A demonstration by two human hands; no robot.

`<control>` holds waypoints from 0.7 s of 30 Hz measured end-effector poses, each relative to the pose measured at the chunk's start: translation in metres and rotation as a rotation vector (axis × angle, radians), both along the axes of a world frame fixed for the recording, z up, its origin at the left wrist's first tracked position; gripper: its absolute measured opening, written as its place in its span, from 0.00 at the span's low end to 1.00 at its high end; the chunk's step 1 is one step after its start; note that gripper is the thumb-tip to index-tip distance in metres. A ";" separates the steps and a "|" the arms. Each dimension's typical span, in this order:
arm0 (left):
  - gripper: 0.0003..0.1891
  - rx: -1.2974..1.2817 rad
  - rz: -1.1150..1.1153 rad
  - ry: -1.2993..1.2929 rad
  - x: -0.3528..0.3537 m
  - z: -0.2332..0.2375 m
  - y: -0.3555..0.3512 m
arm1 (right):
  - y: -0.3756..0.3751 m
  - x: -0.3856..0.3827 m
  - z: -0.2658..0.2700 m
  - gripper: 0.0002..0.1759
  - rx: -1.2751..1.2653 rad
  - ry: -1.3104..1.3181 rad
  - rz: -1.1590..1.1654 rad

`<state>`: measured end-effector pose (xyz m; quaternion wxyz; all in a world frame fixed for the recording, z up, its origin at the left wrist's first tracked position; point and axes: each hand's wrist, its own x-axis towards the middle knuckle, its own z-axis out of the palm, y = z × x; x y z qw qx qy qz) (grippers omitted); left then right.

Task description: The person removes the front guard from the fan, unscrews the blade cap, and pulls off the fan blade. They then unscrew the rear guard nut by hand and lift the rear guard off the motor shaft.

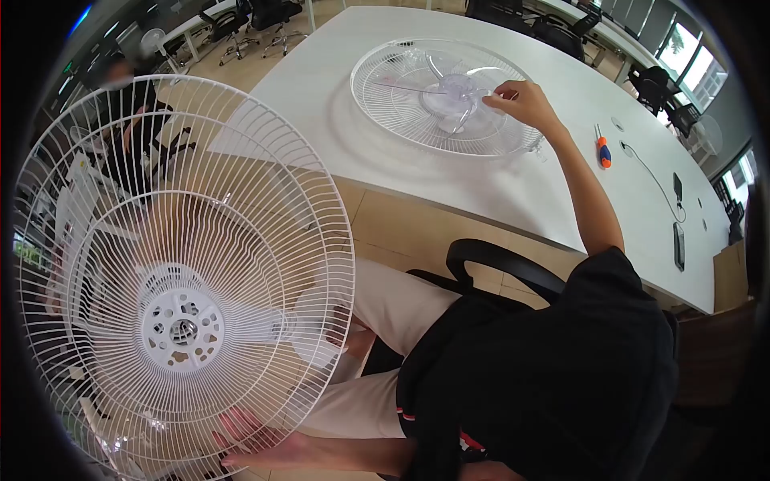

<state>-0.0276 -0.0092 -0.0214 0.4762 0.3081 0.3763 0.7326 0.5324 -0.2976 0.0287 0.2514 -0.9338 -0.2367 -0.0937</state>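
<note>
A large round white wire fan grille (183, 330) stands upright at the left, its holed centre plate facing me. Behind its lower bars, my left hand (255, 439) is at the rim with the fingers partly hidden, holding the grille from below. On the table, a second white grille (383, 132) lies flat, with a clear fan blade (457, 86) resting in it. My right hand (517, 103) reaches over this grille, thumb and fingertips pinched together at the edge of the clear blade near its hub.
The white table (337, 136) spans the upper view. An orange and blue screwdriver (603, 151), a cable (654, 170) and dark phone-like objects (679, 244) lie at its right. A black chair armrest (505, 263) stands before its edge. Another person (132, 104) sits beyond the upright grille.
</note>
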 end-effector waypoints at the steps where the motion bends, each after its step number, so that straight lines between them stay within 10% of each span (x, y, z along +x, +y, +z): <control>1: 0.41 -0.005 -0.005 -0.003 0.001 0.002 -0.001 | 0.003 -0.001 0.001 0.33 -0.020 0.032 0.015; 10: 0.40 -0.100 -0.029 -0.053 0.010 0.026 -0.012 | 0.033 -0.040 0.025 0.27 0.310 0.061 0.080; 13: 0.39 -0.152 -0.115 -0.175 0.018 0.044 -0.023 | 0.042 -0.090 0.047 0.38 0.612 0.452 0.553; 19: 0.38 0.210 -1.148 -0.767 0.005 0.015 -0.024 | 0.044 -0.183 0.053 0.62 0.849 0.834 1.078; 21: 0.38 0.027 -0.920 -0.752 0.049 0.048 -0.057 | 0.037 -0.183 0.051 0.51 1.067 0.882 1.031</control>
